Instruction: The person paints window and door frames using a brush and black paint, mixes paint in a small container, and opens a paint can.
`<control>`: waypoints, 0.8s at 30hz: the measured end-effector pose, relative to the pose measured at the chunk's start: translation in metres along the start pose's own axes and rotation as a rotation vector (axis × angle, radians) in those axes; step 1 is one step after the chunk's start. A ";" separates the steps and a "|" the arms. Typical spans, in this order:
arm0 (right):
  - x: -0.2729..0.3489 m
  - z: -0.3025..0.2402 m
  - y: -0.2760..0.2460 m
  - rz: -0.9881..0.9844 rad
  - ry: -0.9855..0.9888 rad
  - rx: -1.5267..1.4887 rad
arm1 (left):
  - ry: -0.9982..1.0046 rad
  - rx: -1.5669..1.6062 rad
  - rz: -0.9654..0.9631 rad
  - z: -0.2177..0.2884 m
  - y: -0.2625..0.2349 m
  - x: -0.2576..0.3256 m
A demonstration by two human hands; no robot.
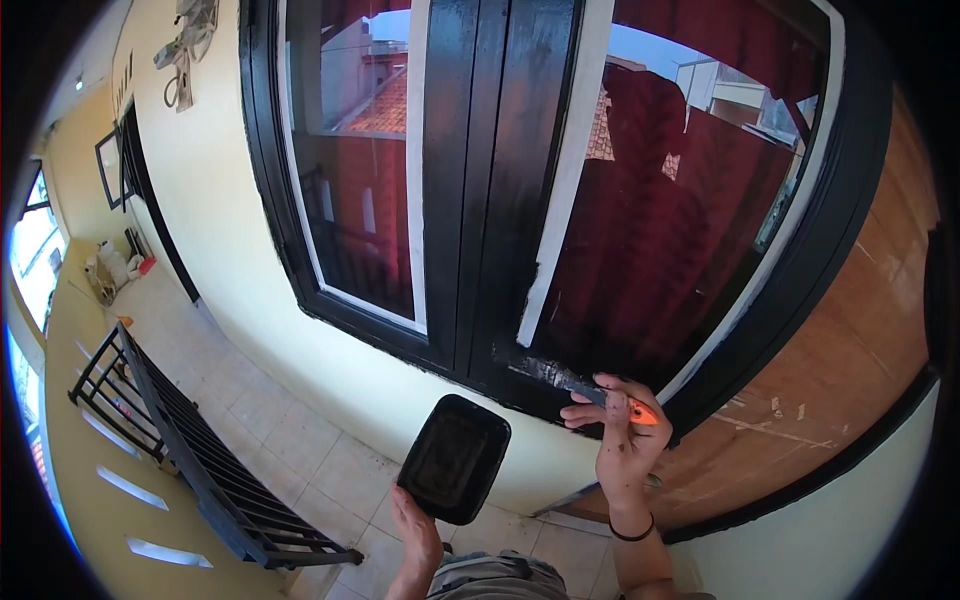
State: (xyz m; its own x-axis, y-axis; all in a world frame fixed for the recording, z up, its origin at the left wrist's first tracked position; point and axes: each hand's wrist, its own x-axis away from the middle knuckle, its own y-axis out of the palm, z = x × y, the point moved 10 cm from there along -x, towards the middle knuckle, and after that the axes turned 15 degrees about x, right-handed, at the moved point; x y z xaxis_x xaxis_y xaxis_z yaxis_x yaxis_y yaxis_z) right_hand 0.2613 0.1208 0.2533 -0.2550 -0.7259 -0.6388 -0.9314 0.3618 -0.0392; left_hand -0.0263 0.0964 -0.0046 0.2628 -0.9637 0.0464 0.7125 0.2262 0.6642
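Observation:
My right hand point(628, 445) is closed around a paintbrush point(643, 411) with an orange handle and a dark head. The brush tip meets the lower rail of a black window frame point(486, 200), beside a scraped-looking greyish patch point(540, 369). Below the window, my left hand point(418, 528) grips a black rectangular tray point(455, 460) by its lower left edge, tilted toward me. Its inside looks dark; how much paint it holds, I cannot tell. White strips point(553, 200) edge the glass panes, and the right pane's bottom edge is dark.
Dark red curtains point(680, 220) hang behind the glass. A brown wooden panel point(820, 350) stands at the right. On the left, a black metal railing point(190, 460) rises from the tiled floor point(300, 440). Several items point(115, 268) lie farther off by the wall.

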 end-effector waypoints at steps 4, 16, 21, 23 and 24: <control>-0.044 -0.071 -0.002 0.022 -0.386 0.290 | -0.024 0.135 0.090 -0.017 -0.022 0.044; -0.169 -0.207 0.014 0.326 -1.011 0.532 | -0.049 0.018 0.239 -0.050 -0.090 0.008; -0.115 -0.166 0.042 0.200 -1.131 0.681 | -0.143 0.129 0.371 -0.056 -0.082 0.007; -0.098 -0.145 0.032 0.086 -1.045 0.734 | -0.159 0.084 0.307 -0.058 -0.069 0.008; -0.102 -0.148 0.026 0.100 -1.026 0.710 | -0.146 0.042 0.272 -0.056 -0.066 0.008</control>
State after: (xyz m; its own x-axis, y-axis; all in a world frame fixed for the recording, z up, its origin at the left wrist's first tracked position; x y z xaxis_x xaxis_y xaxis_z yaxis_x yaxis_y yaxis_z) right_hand 0.2249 0.1170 0.4313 0.3003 -0.0022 -0.9538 -0.4931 0.8557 -0.1573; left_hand -0.0349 0.0811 -0.0901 0.3416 -0.8793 0.3318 0.6005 0.4758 0.6427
